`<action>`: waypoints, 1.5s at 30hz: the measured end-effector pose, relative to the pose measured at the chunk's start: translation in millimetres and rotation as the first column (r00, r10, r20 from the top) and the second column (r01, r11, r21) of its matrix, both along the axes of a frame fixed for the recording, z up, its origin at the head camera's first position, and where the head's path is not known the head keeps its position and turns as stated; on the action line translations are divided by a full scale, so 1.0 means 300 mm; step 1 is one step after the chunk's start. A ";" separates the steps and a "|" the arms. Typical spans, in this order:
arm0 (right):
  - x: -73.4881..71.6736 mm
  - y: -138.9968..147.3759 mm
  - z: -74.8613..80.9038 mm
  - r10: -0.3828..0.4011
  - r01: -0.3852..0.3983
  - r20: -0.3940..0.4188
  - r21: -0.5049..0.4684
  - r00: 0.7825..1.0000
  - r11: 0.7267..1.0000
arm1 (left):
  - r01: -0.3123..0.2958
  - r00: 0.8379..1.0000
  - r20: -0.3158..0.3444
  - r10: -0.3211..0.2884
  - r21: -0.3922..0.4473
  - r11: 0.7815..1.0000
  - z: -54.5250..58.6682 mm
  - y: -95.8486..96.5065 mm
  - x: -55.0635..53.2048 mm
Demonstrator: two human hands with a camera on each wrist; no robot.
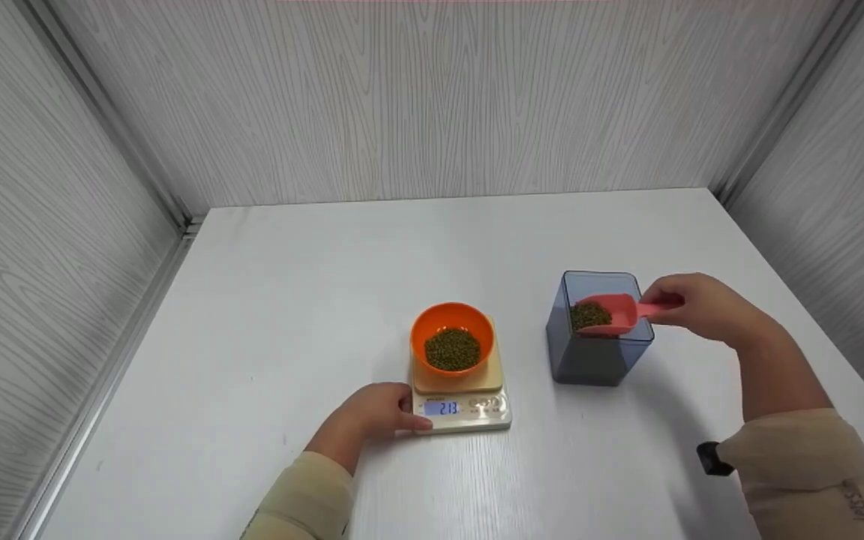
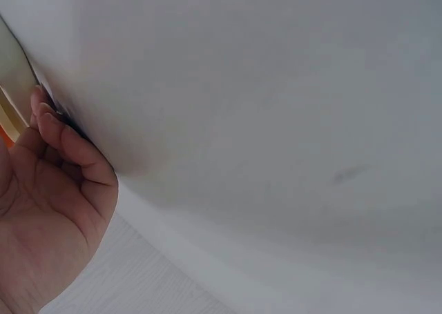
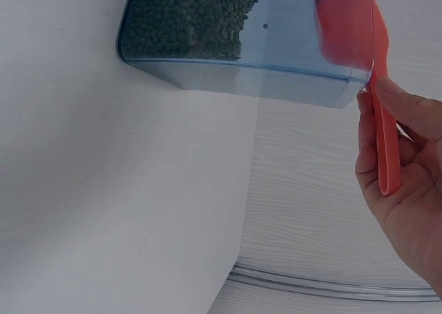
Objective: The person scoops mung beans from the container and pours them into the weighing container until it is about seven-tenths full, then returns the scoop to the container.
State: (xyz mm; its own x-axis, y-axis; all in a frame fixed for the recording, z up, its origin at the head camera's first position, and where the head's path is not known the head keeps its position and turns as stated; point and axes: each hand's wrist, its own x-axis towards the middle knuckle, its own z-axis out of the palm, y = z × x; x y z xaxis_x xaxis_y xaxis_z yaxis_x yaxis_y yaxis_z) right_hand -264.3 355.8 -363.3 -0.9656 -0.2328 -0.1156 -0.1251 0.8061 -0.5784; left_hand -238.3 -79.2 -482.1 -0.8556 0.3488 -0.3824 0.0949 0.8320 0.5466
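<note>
My left hand (image 1: 383,411) grips the left front corner of a kitchen scale (image 1: 469,424), thumb over its front edge; the left wrist view shows curled fingers (image 2: 76,148) against its side. The display appears to read 213. On the scale's platform sits an orange bowl (image 1: 453,313) with small green beans (image 1: 453,350), likely mung beans. To the right, my right hand (image 1: 706,307) holds a red scoop (image 1: 621,313) by its handle, at the mouth of a clear bluish container (image 1: 588,360). Green beans (image 1: 590,315) lie in the scoop; more beans (image 3: 186,24) fill the container's lower part.
A white table (image 1: 289,300) carries everything. Wood-grain panels (image 1: 432,97) stand behind it and on both sides. A small black device (image 1: 714,459) is by the right sleeve.
</note>
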 end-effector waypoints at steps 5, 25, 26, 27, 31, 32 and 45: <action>0.006 0.024 -0.014 -0.012 0.012 0.005 -0.037 1.000 0.999 | 0.011 1.000 -0.008 -0.011 -0.004 1.000 0.003 0.000 0.002; 0.017 0.087 -0.104 -0.028 0.032 0.020 -0.255 0.999 0.966 | -0.005 1.000 -0.011 0.005 -0.011 1.000 0.004 0.001 0.008; 0.016 0.090 -0.112 -0.030 0.034 0.022 -0.264 0.999 0.964 | -0.004 1.000 -0.013 0.004 -0.012 1.000 0.003 0.000 0.008; 0.016 0.092 -0.119 -0.031 0.036 0.023 -0.275 0.999 0.961 | -0.002 1.000 -0.014 0.002 -0.011 1.000 0.003 0.000 0.008; 0.017 0.096 -0.145 -0.032 0.035 0.015 -0.328 0.999 0.944 | 0.003 1.000 -0.021 -0.003 -0.010 1.000 0.001 -0.002 0.007; 0.017 0.097 -0.149 -0.033 0.034 0.010 -0.339 0.999 0.940 | 0.004 1.000 -0.022 -0.004 -0.009 1.000 0.001 -0.002 0.007; 0.015 0.044 -0.079 -0.032 0.000 -0.093 -0.323 0.995 0.946 | -0.004 1.000 -0.007 0.004 -0.011 1.000 0.006 0.001 0.005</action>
State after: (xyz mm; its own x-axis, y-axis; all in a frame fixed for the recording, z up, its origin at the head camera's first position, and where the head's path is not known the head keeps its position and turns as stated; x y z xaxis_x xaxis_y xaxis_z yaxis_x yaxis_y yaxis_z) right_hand -259.9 369.1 -387.0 -0.9724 -0.2263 0.0562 -0.1810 0.5806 -0.7938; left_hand -236.9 -78.8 -480.4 -0.8597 0.3410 -0.3804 0.0953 0.8386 0.5364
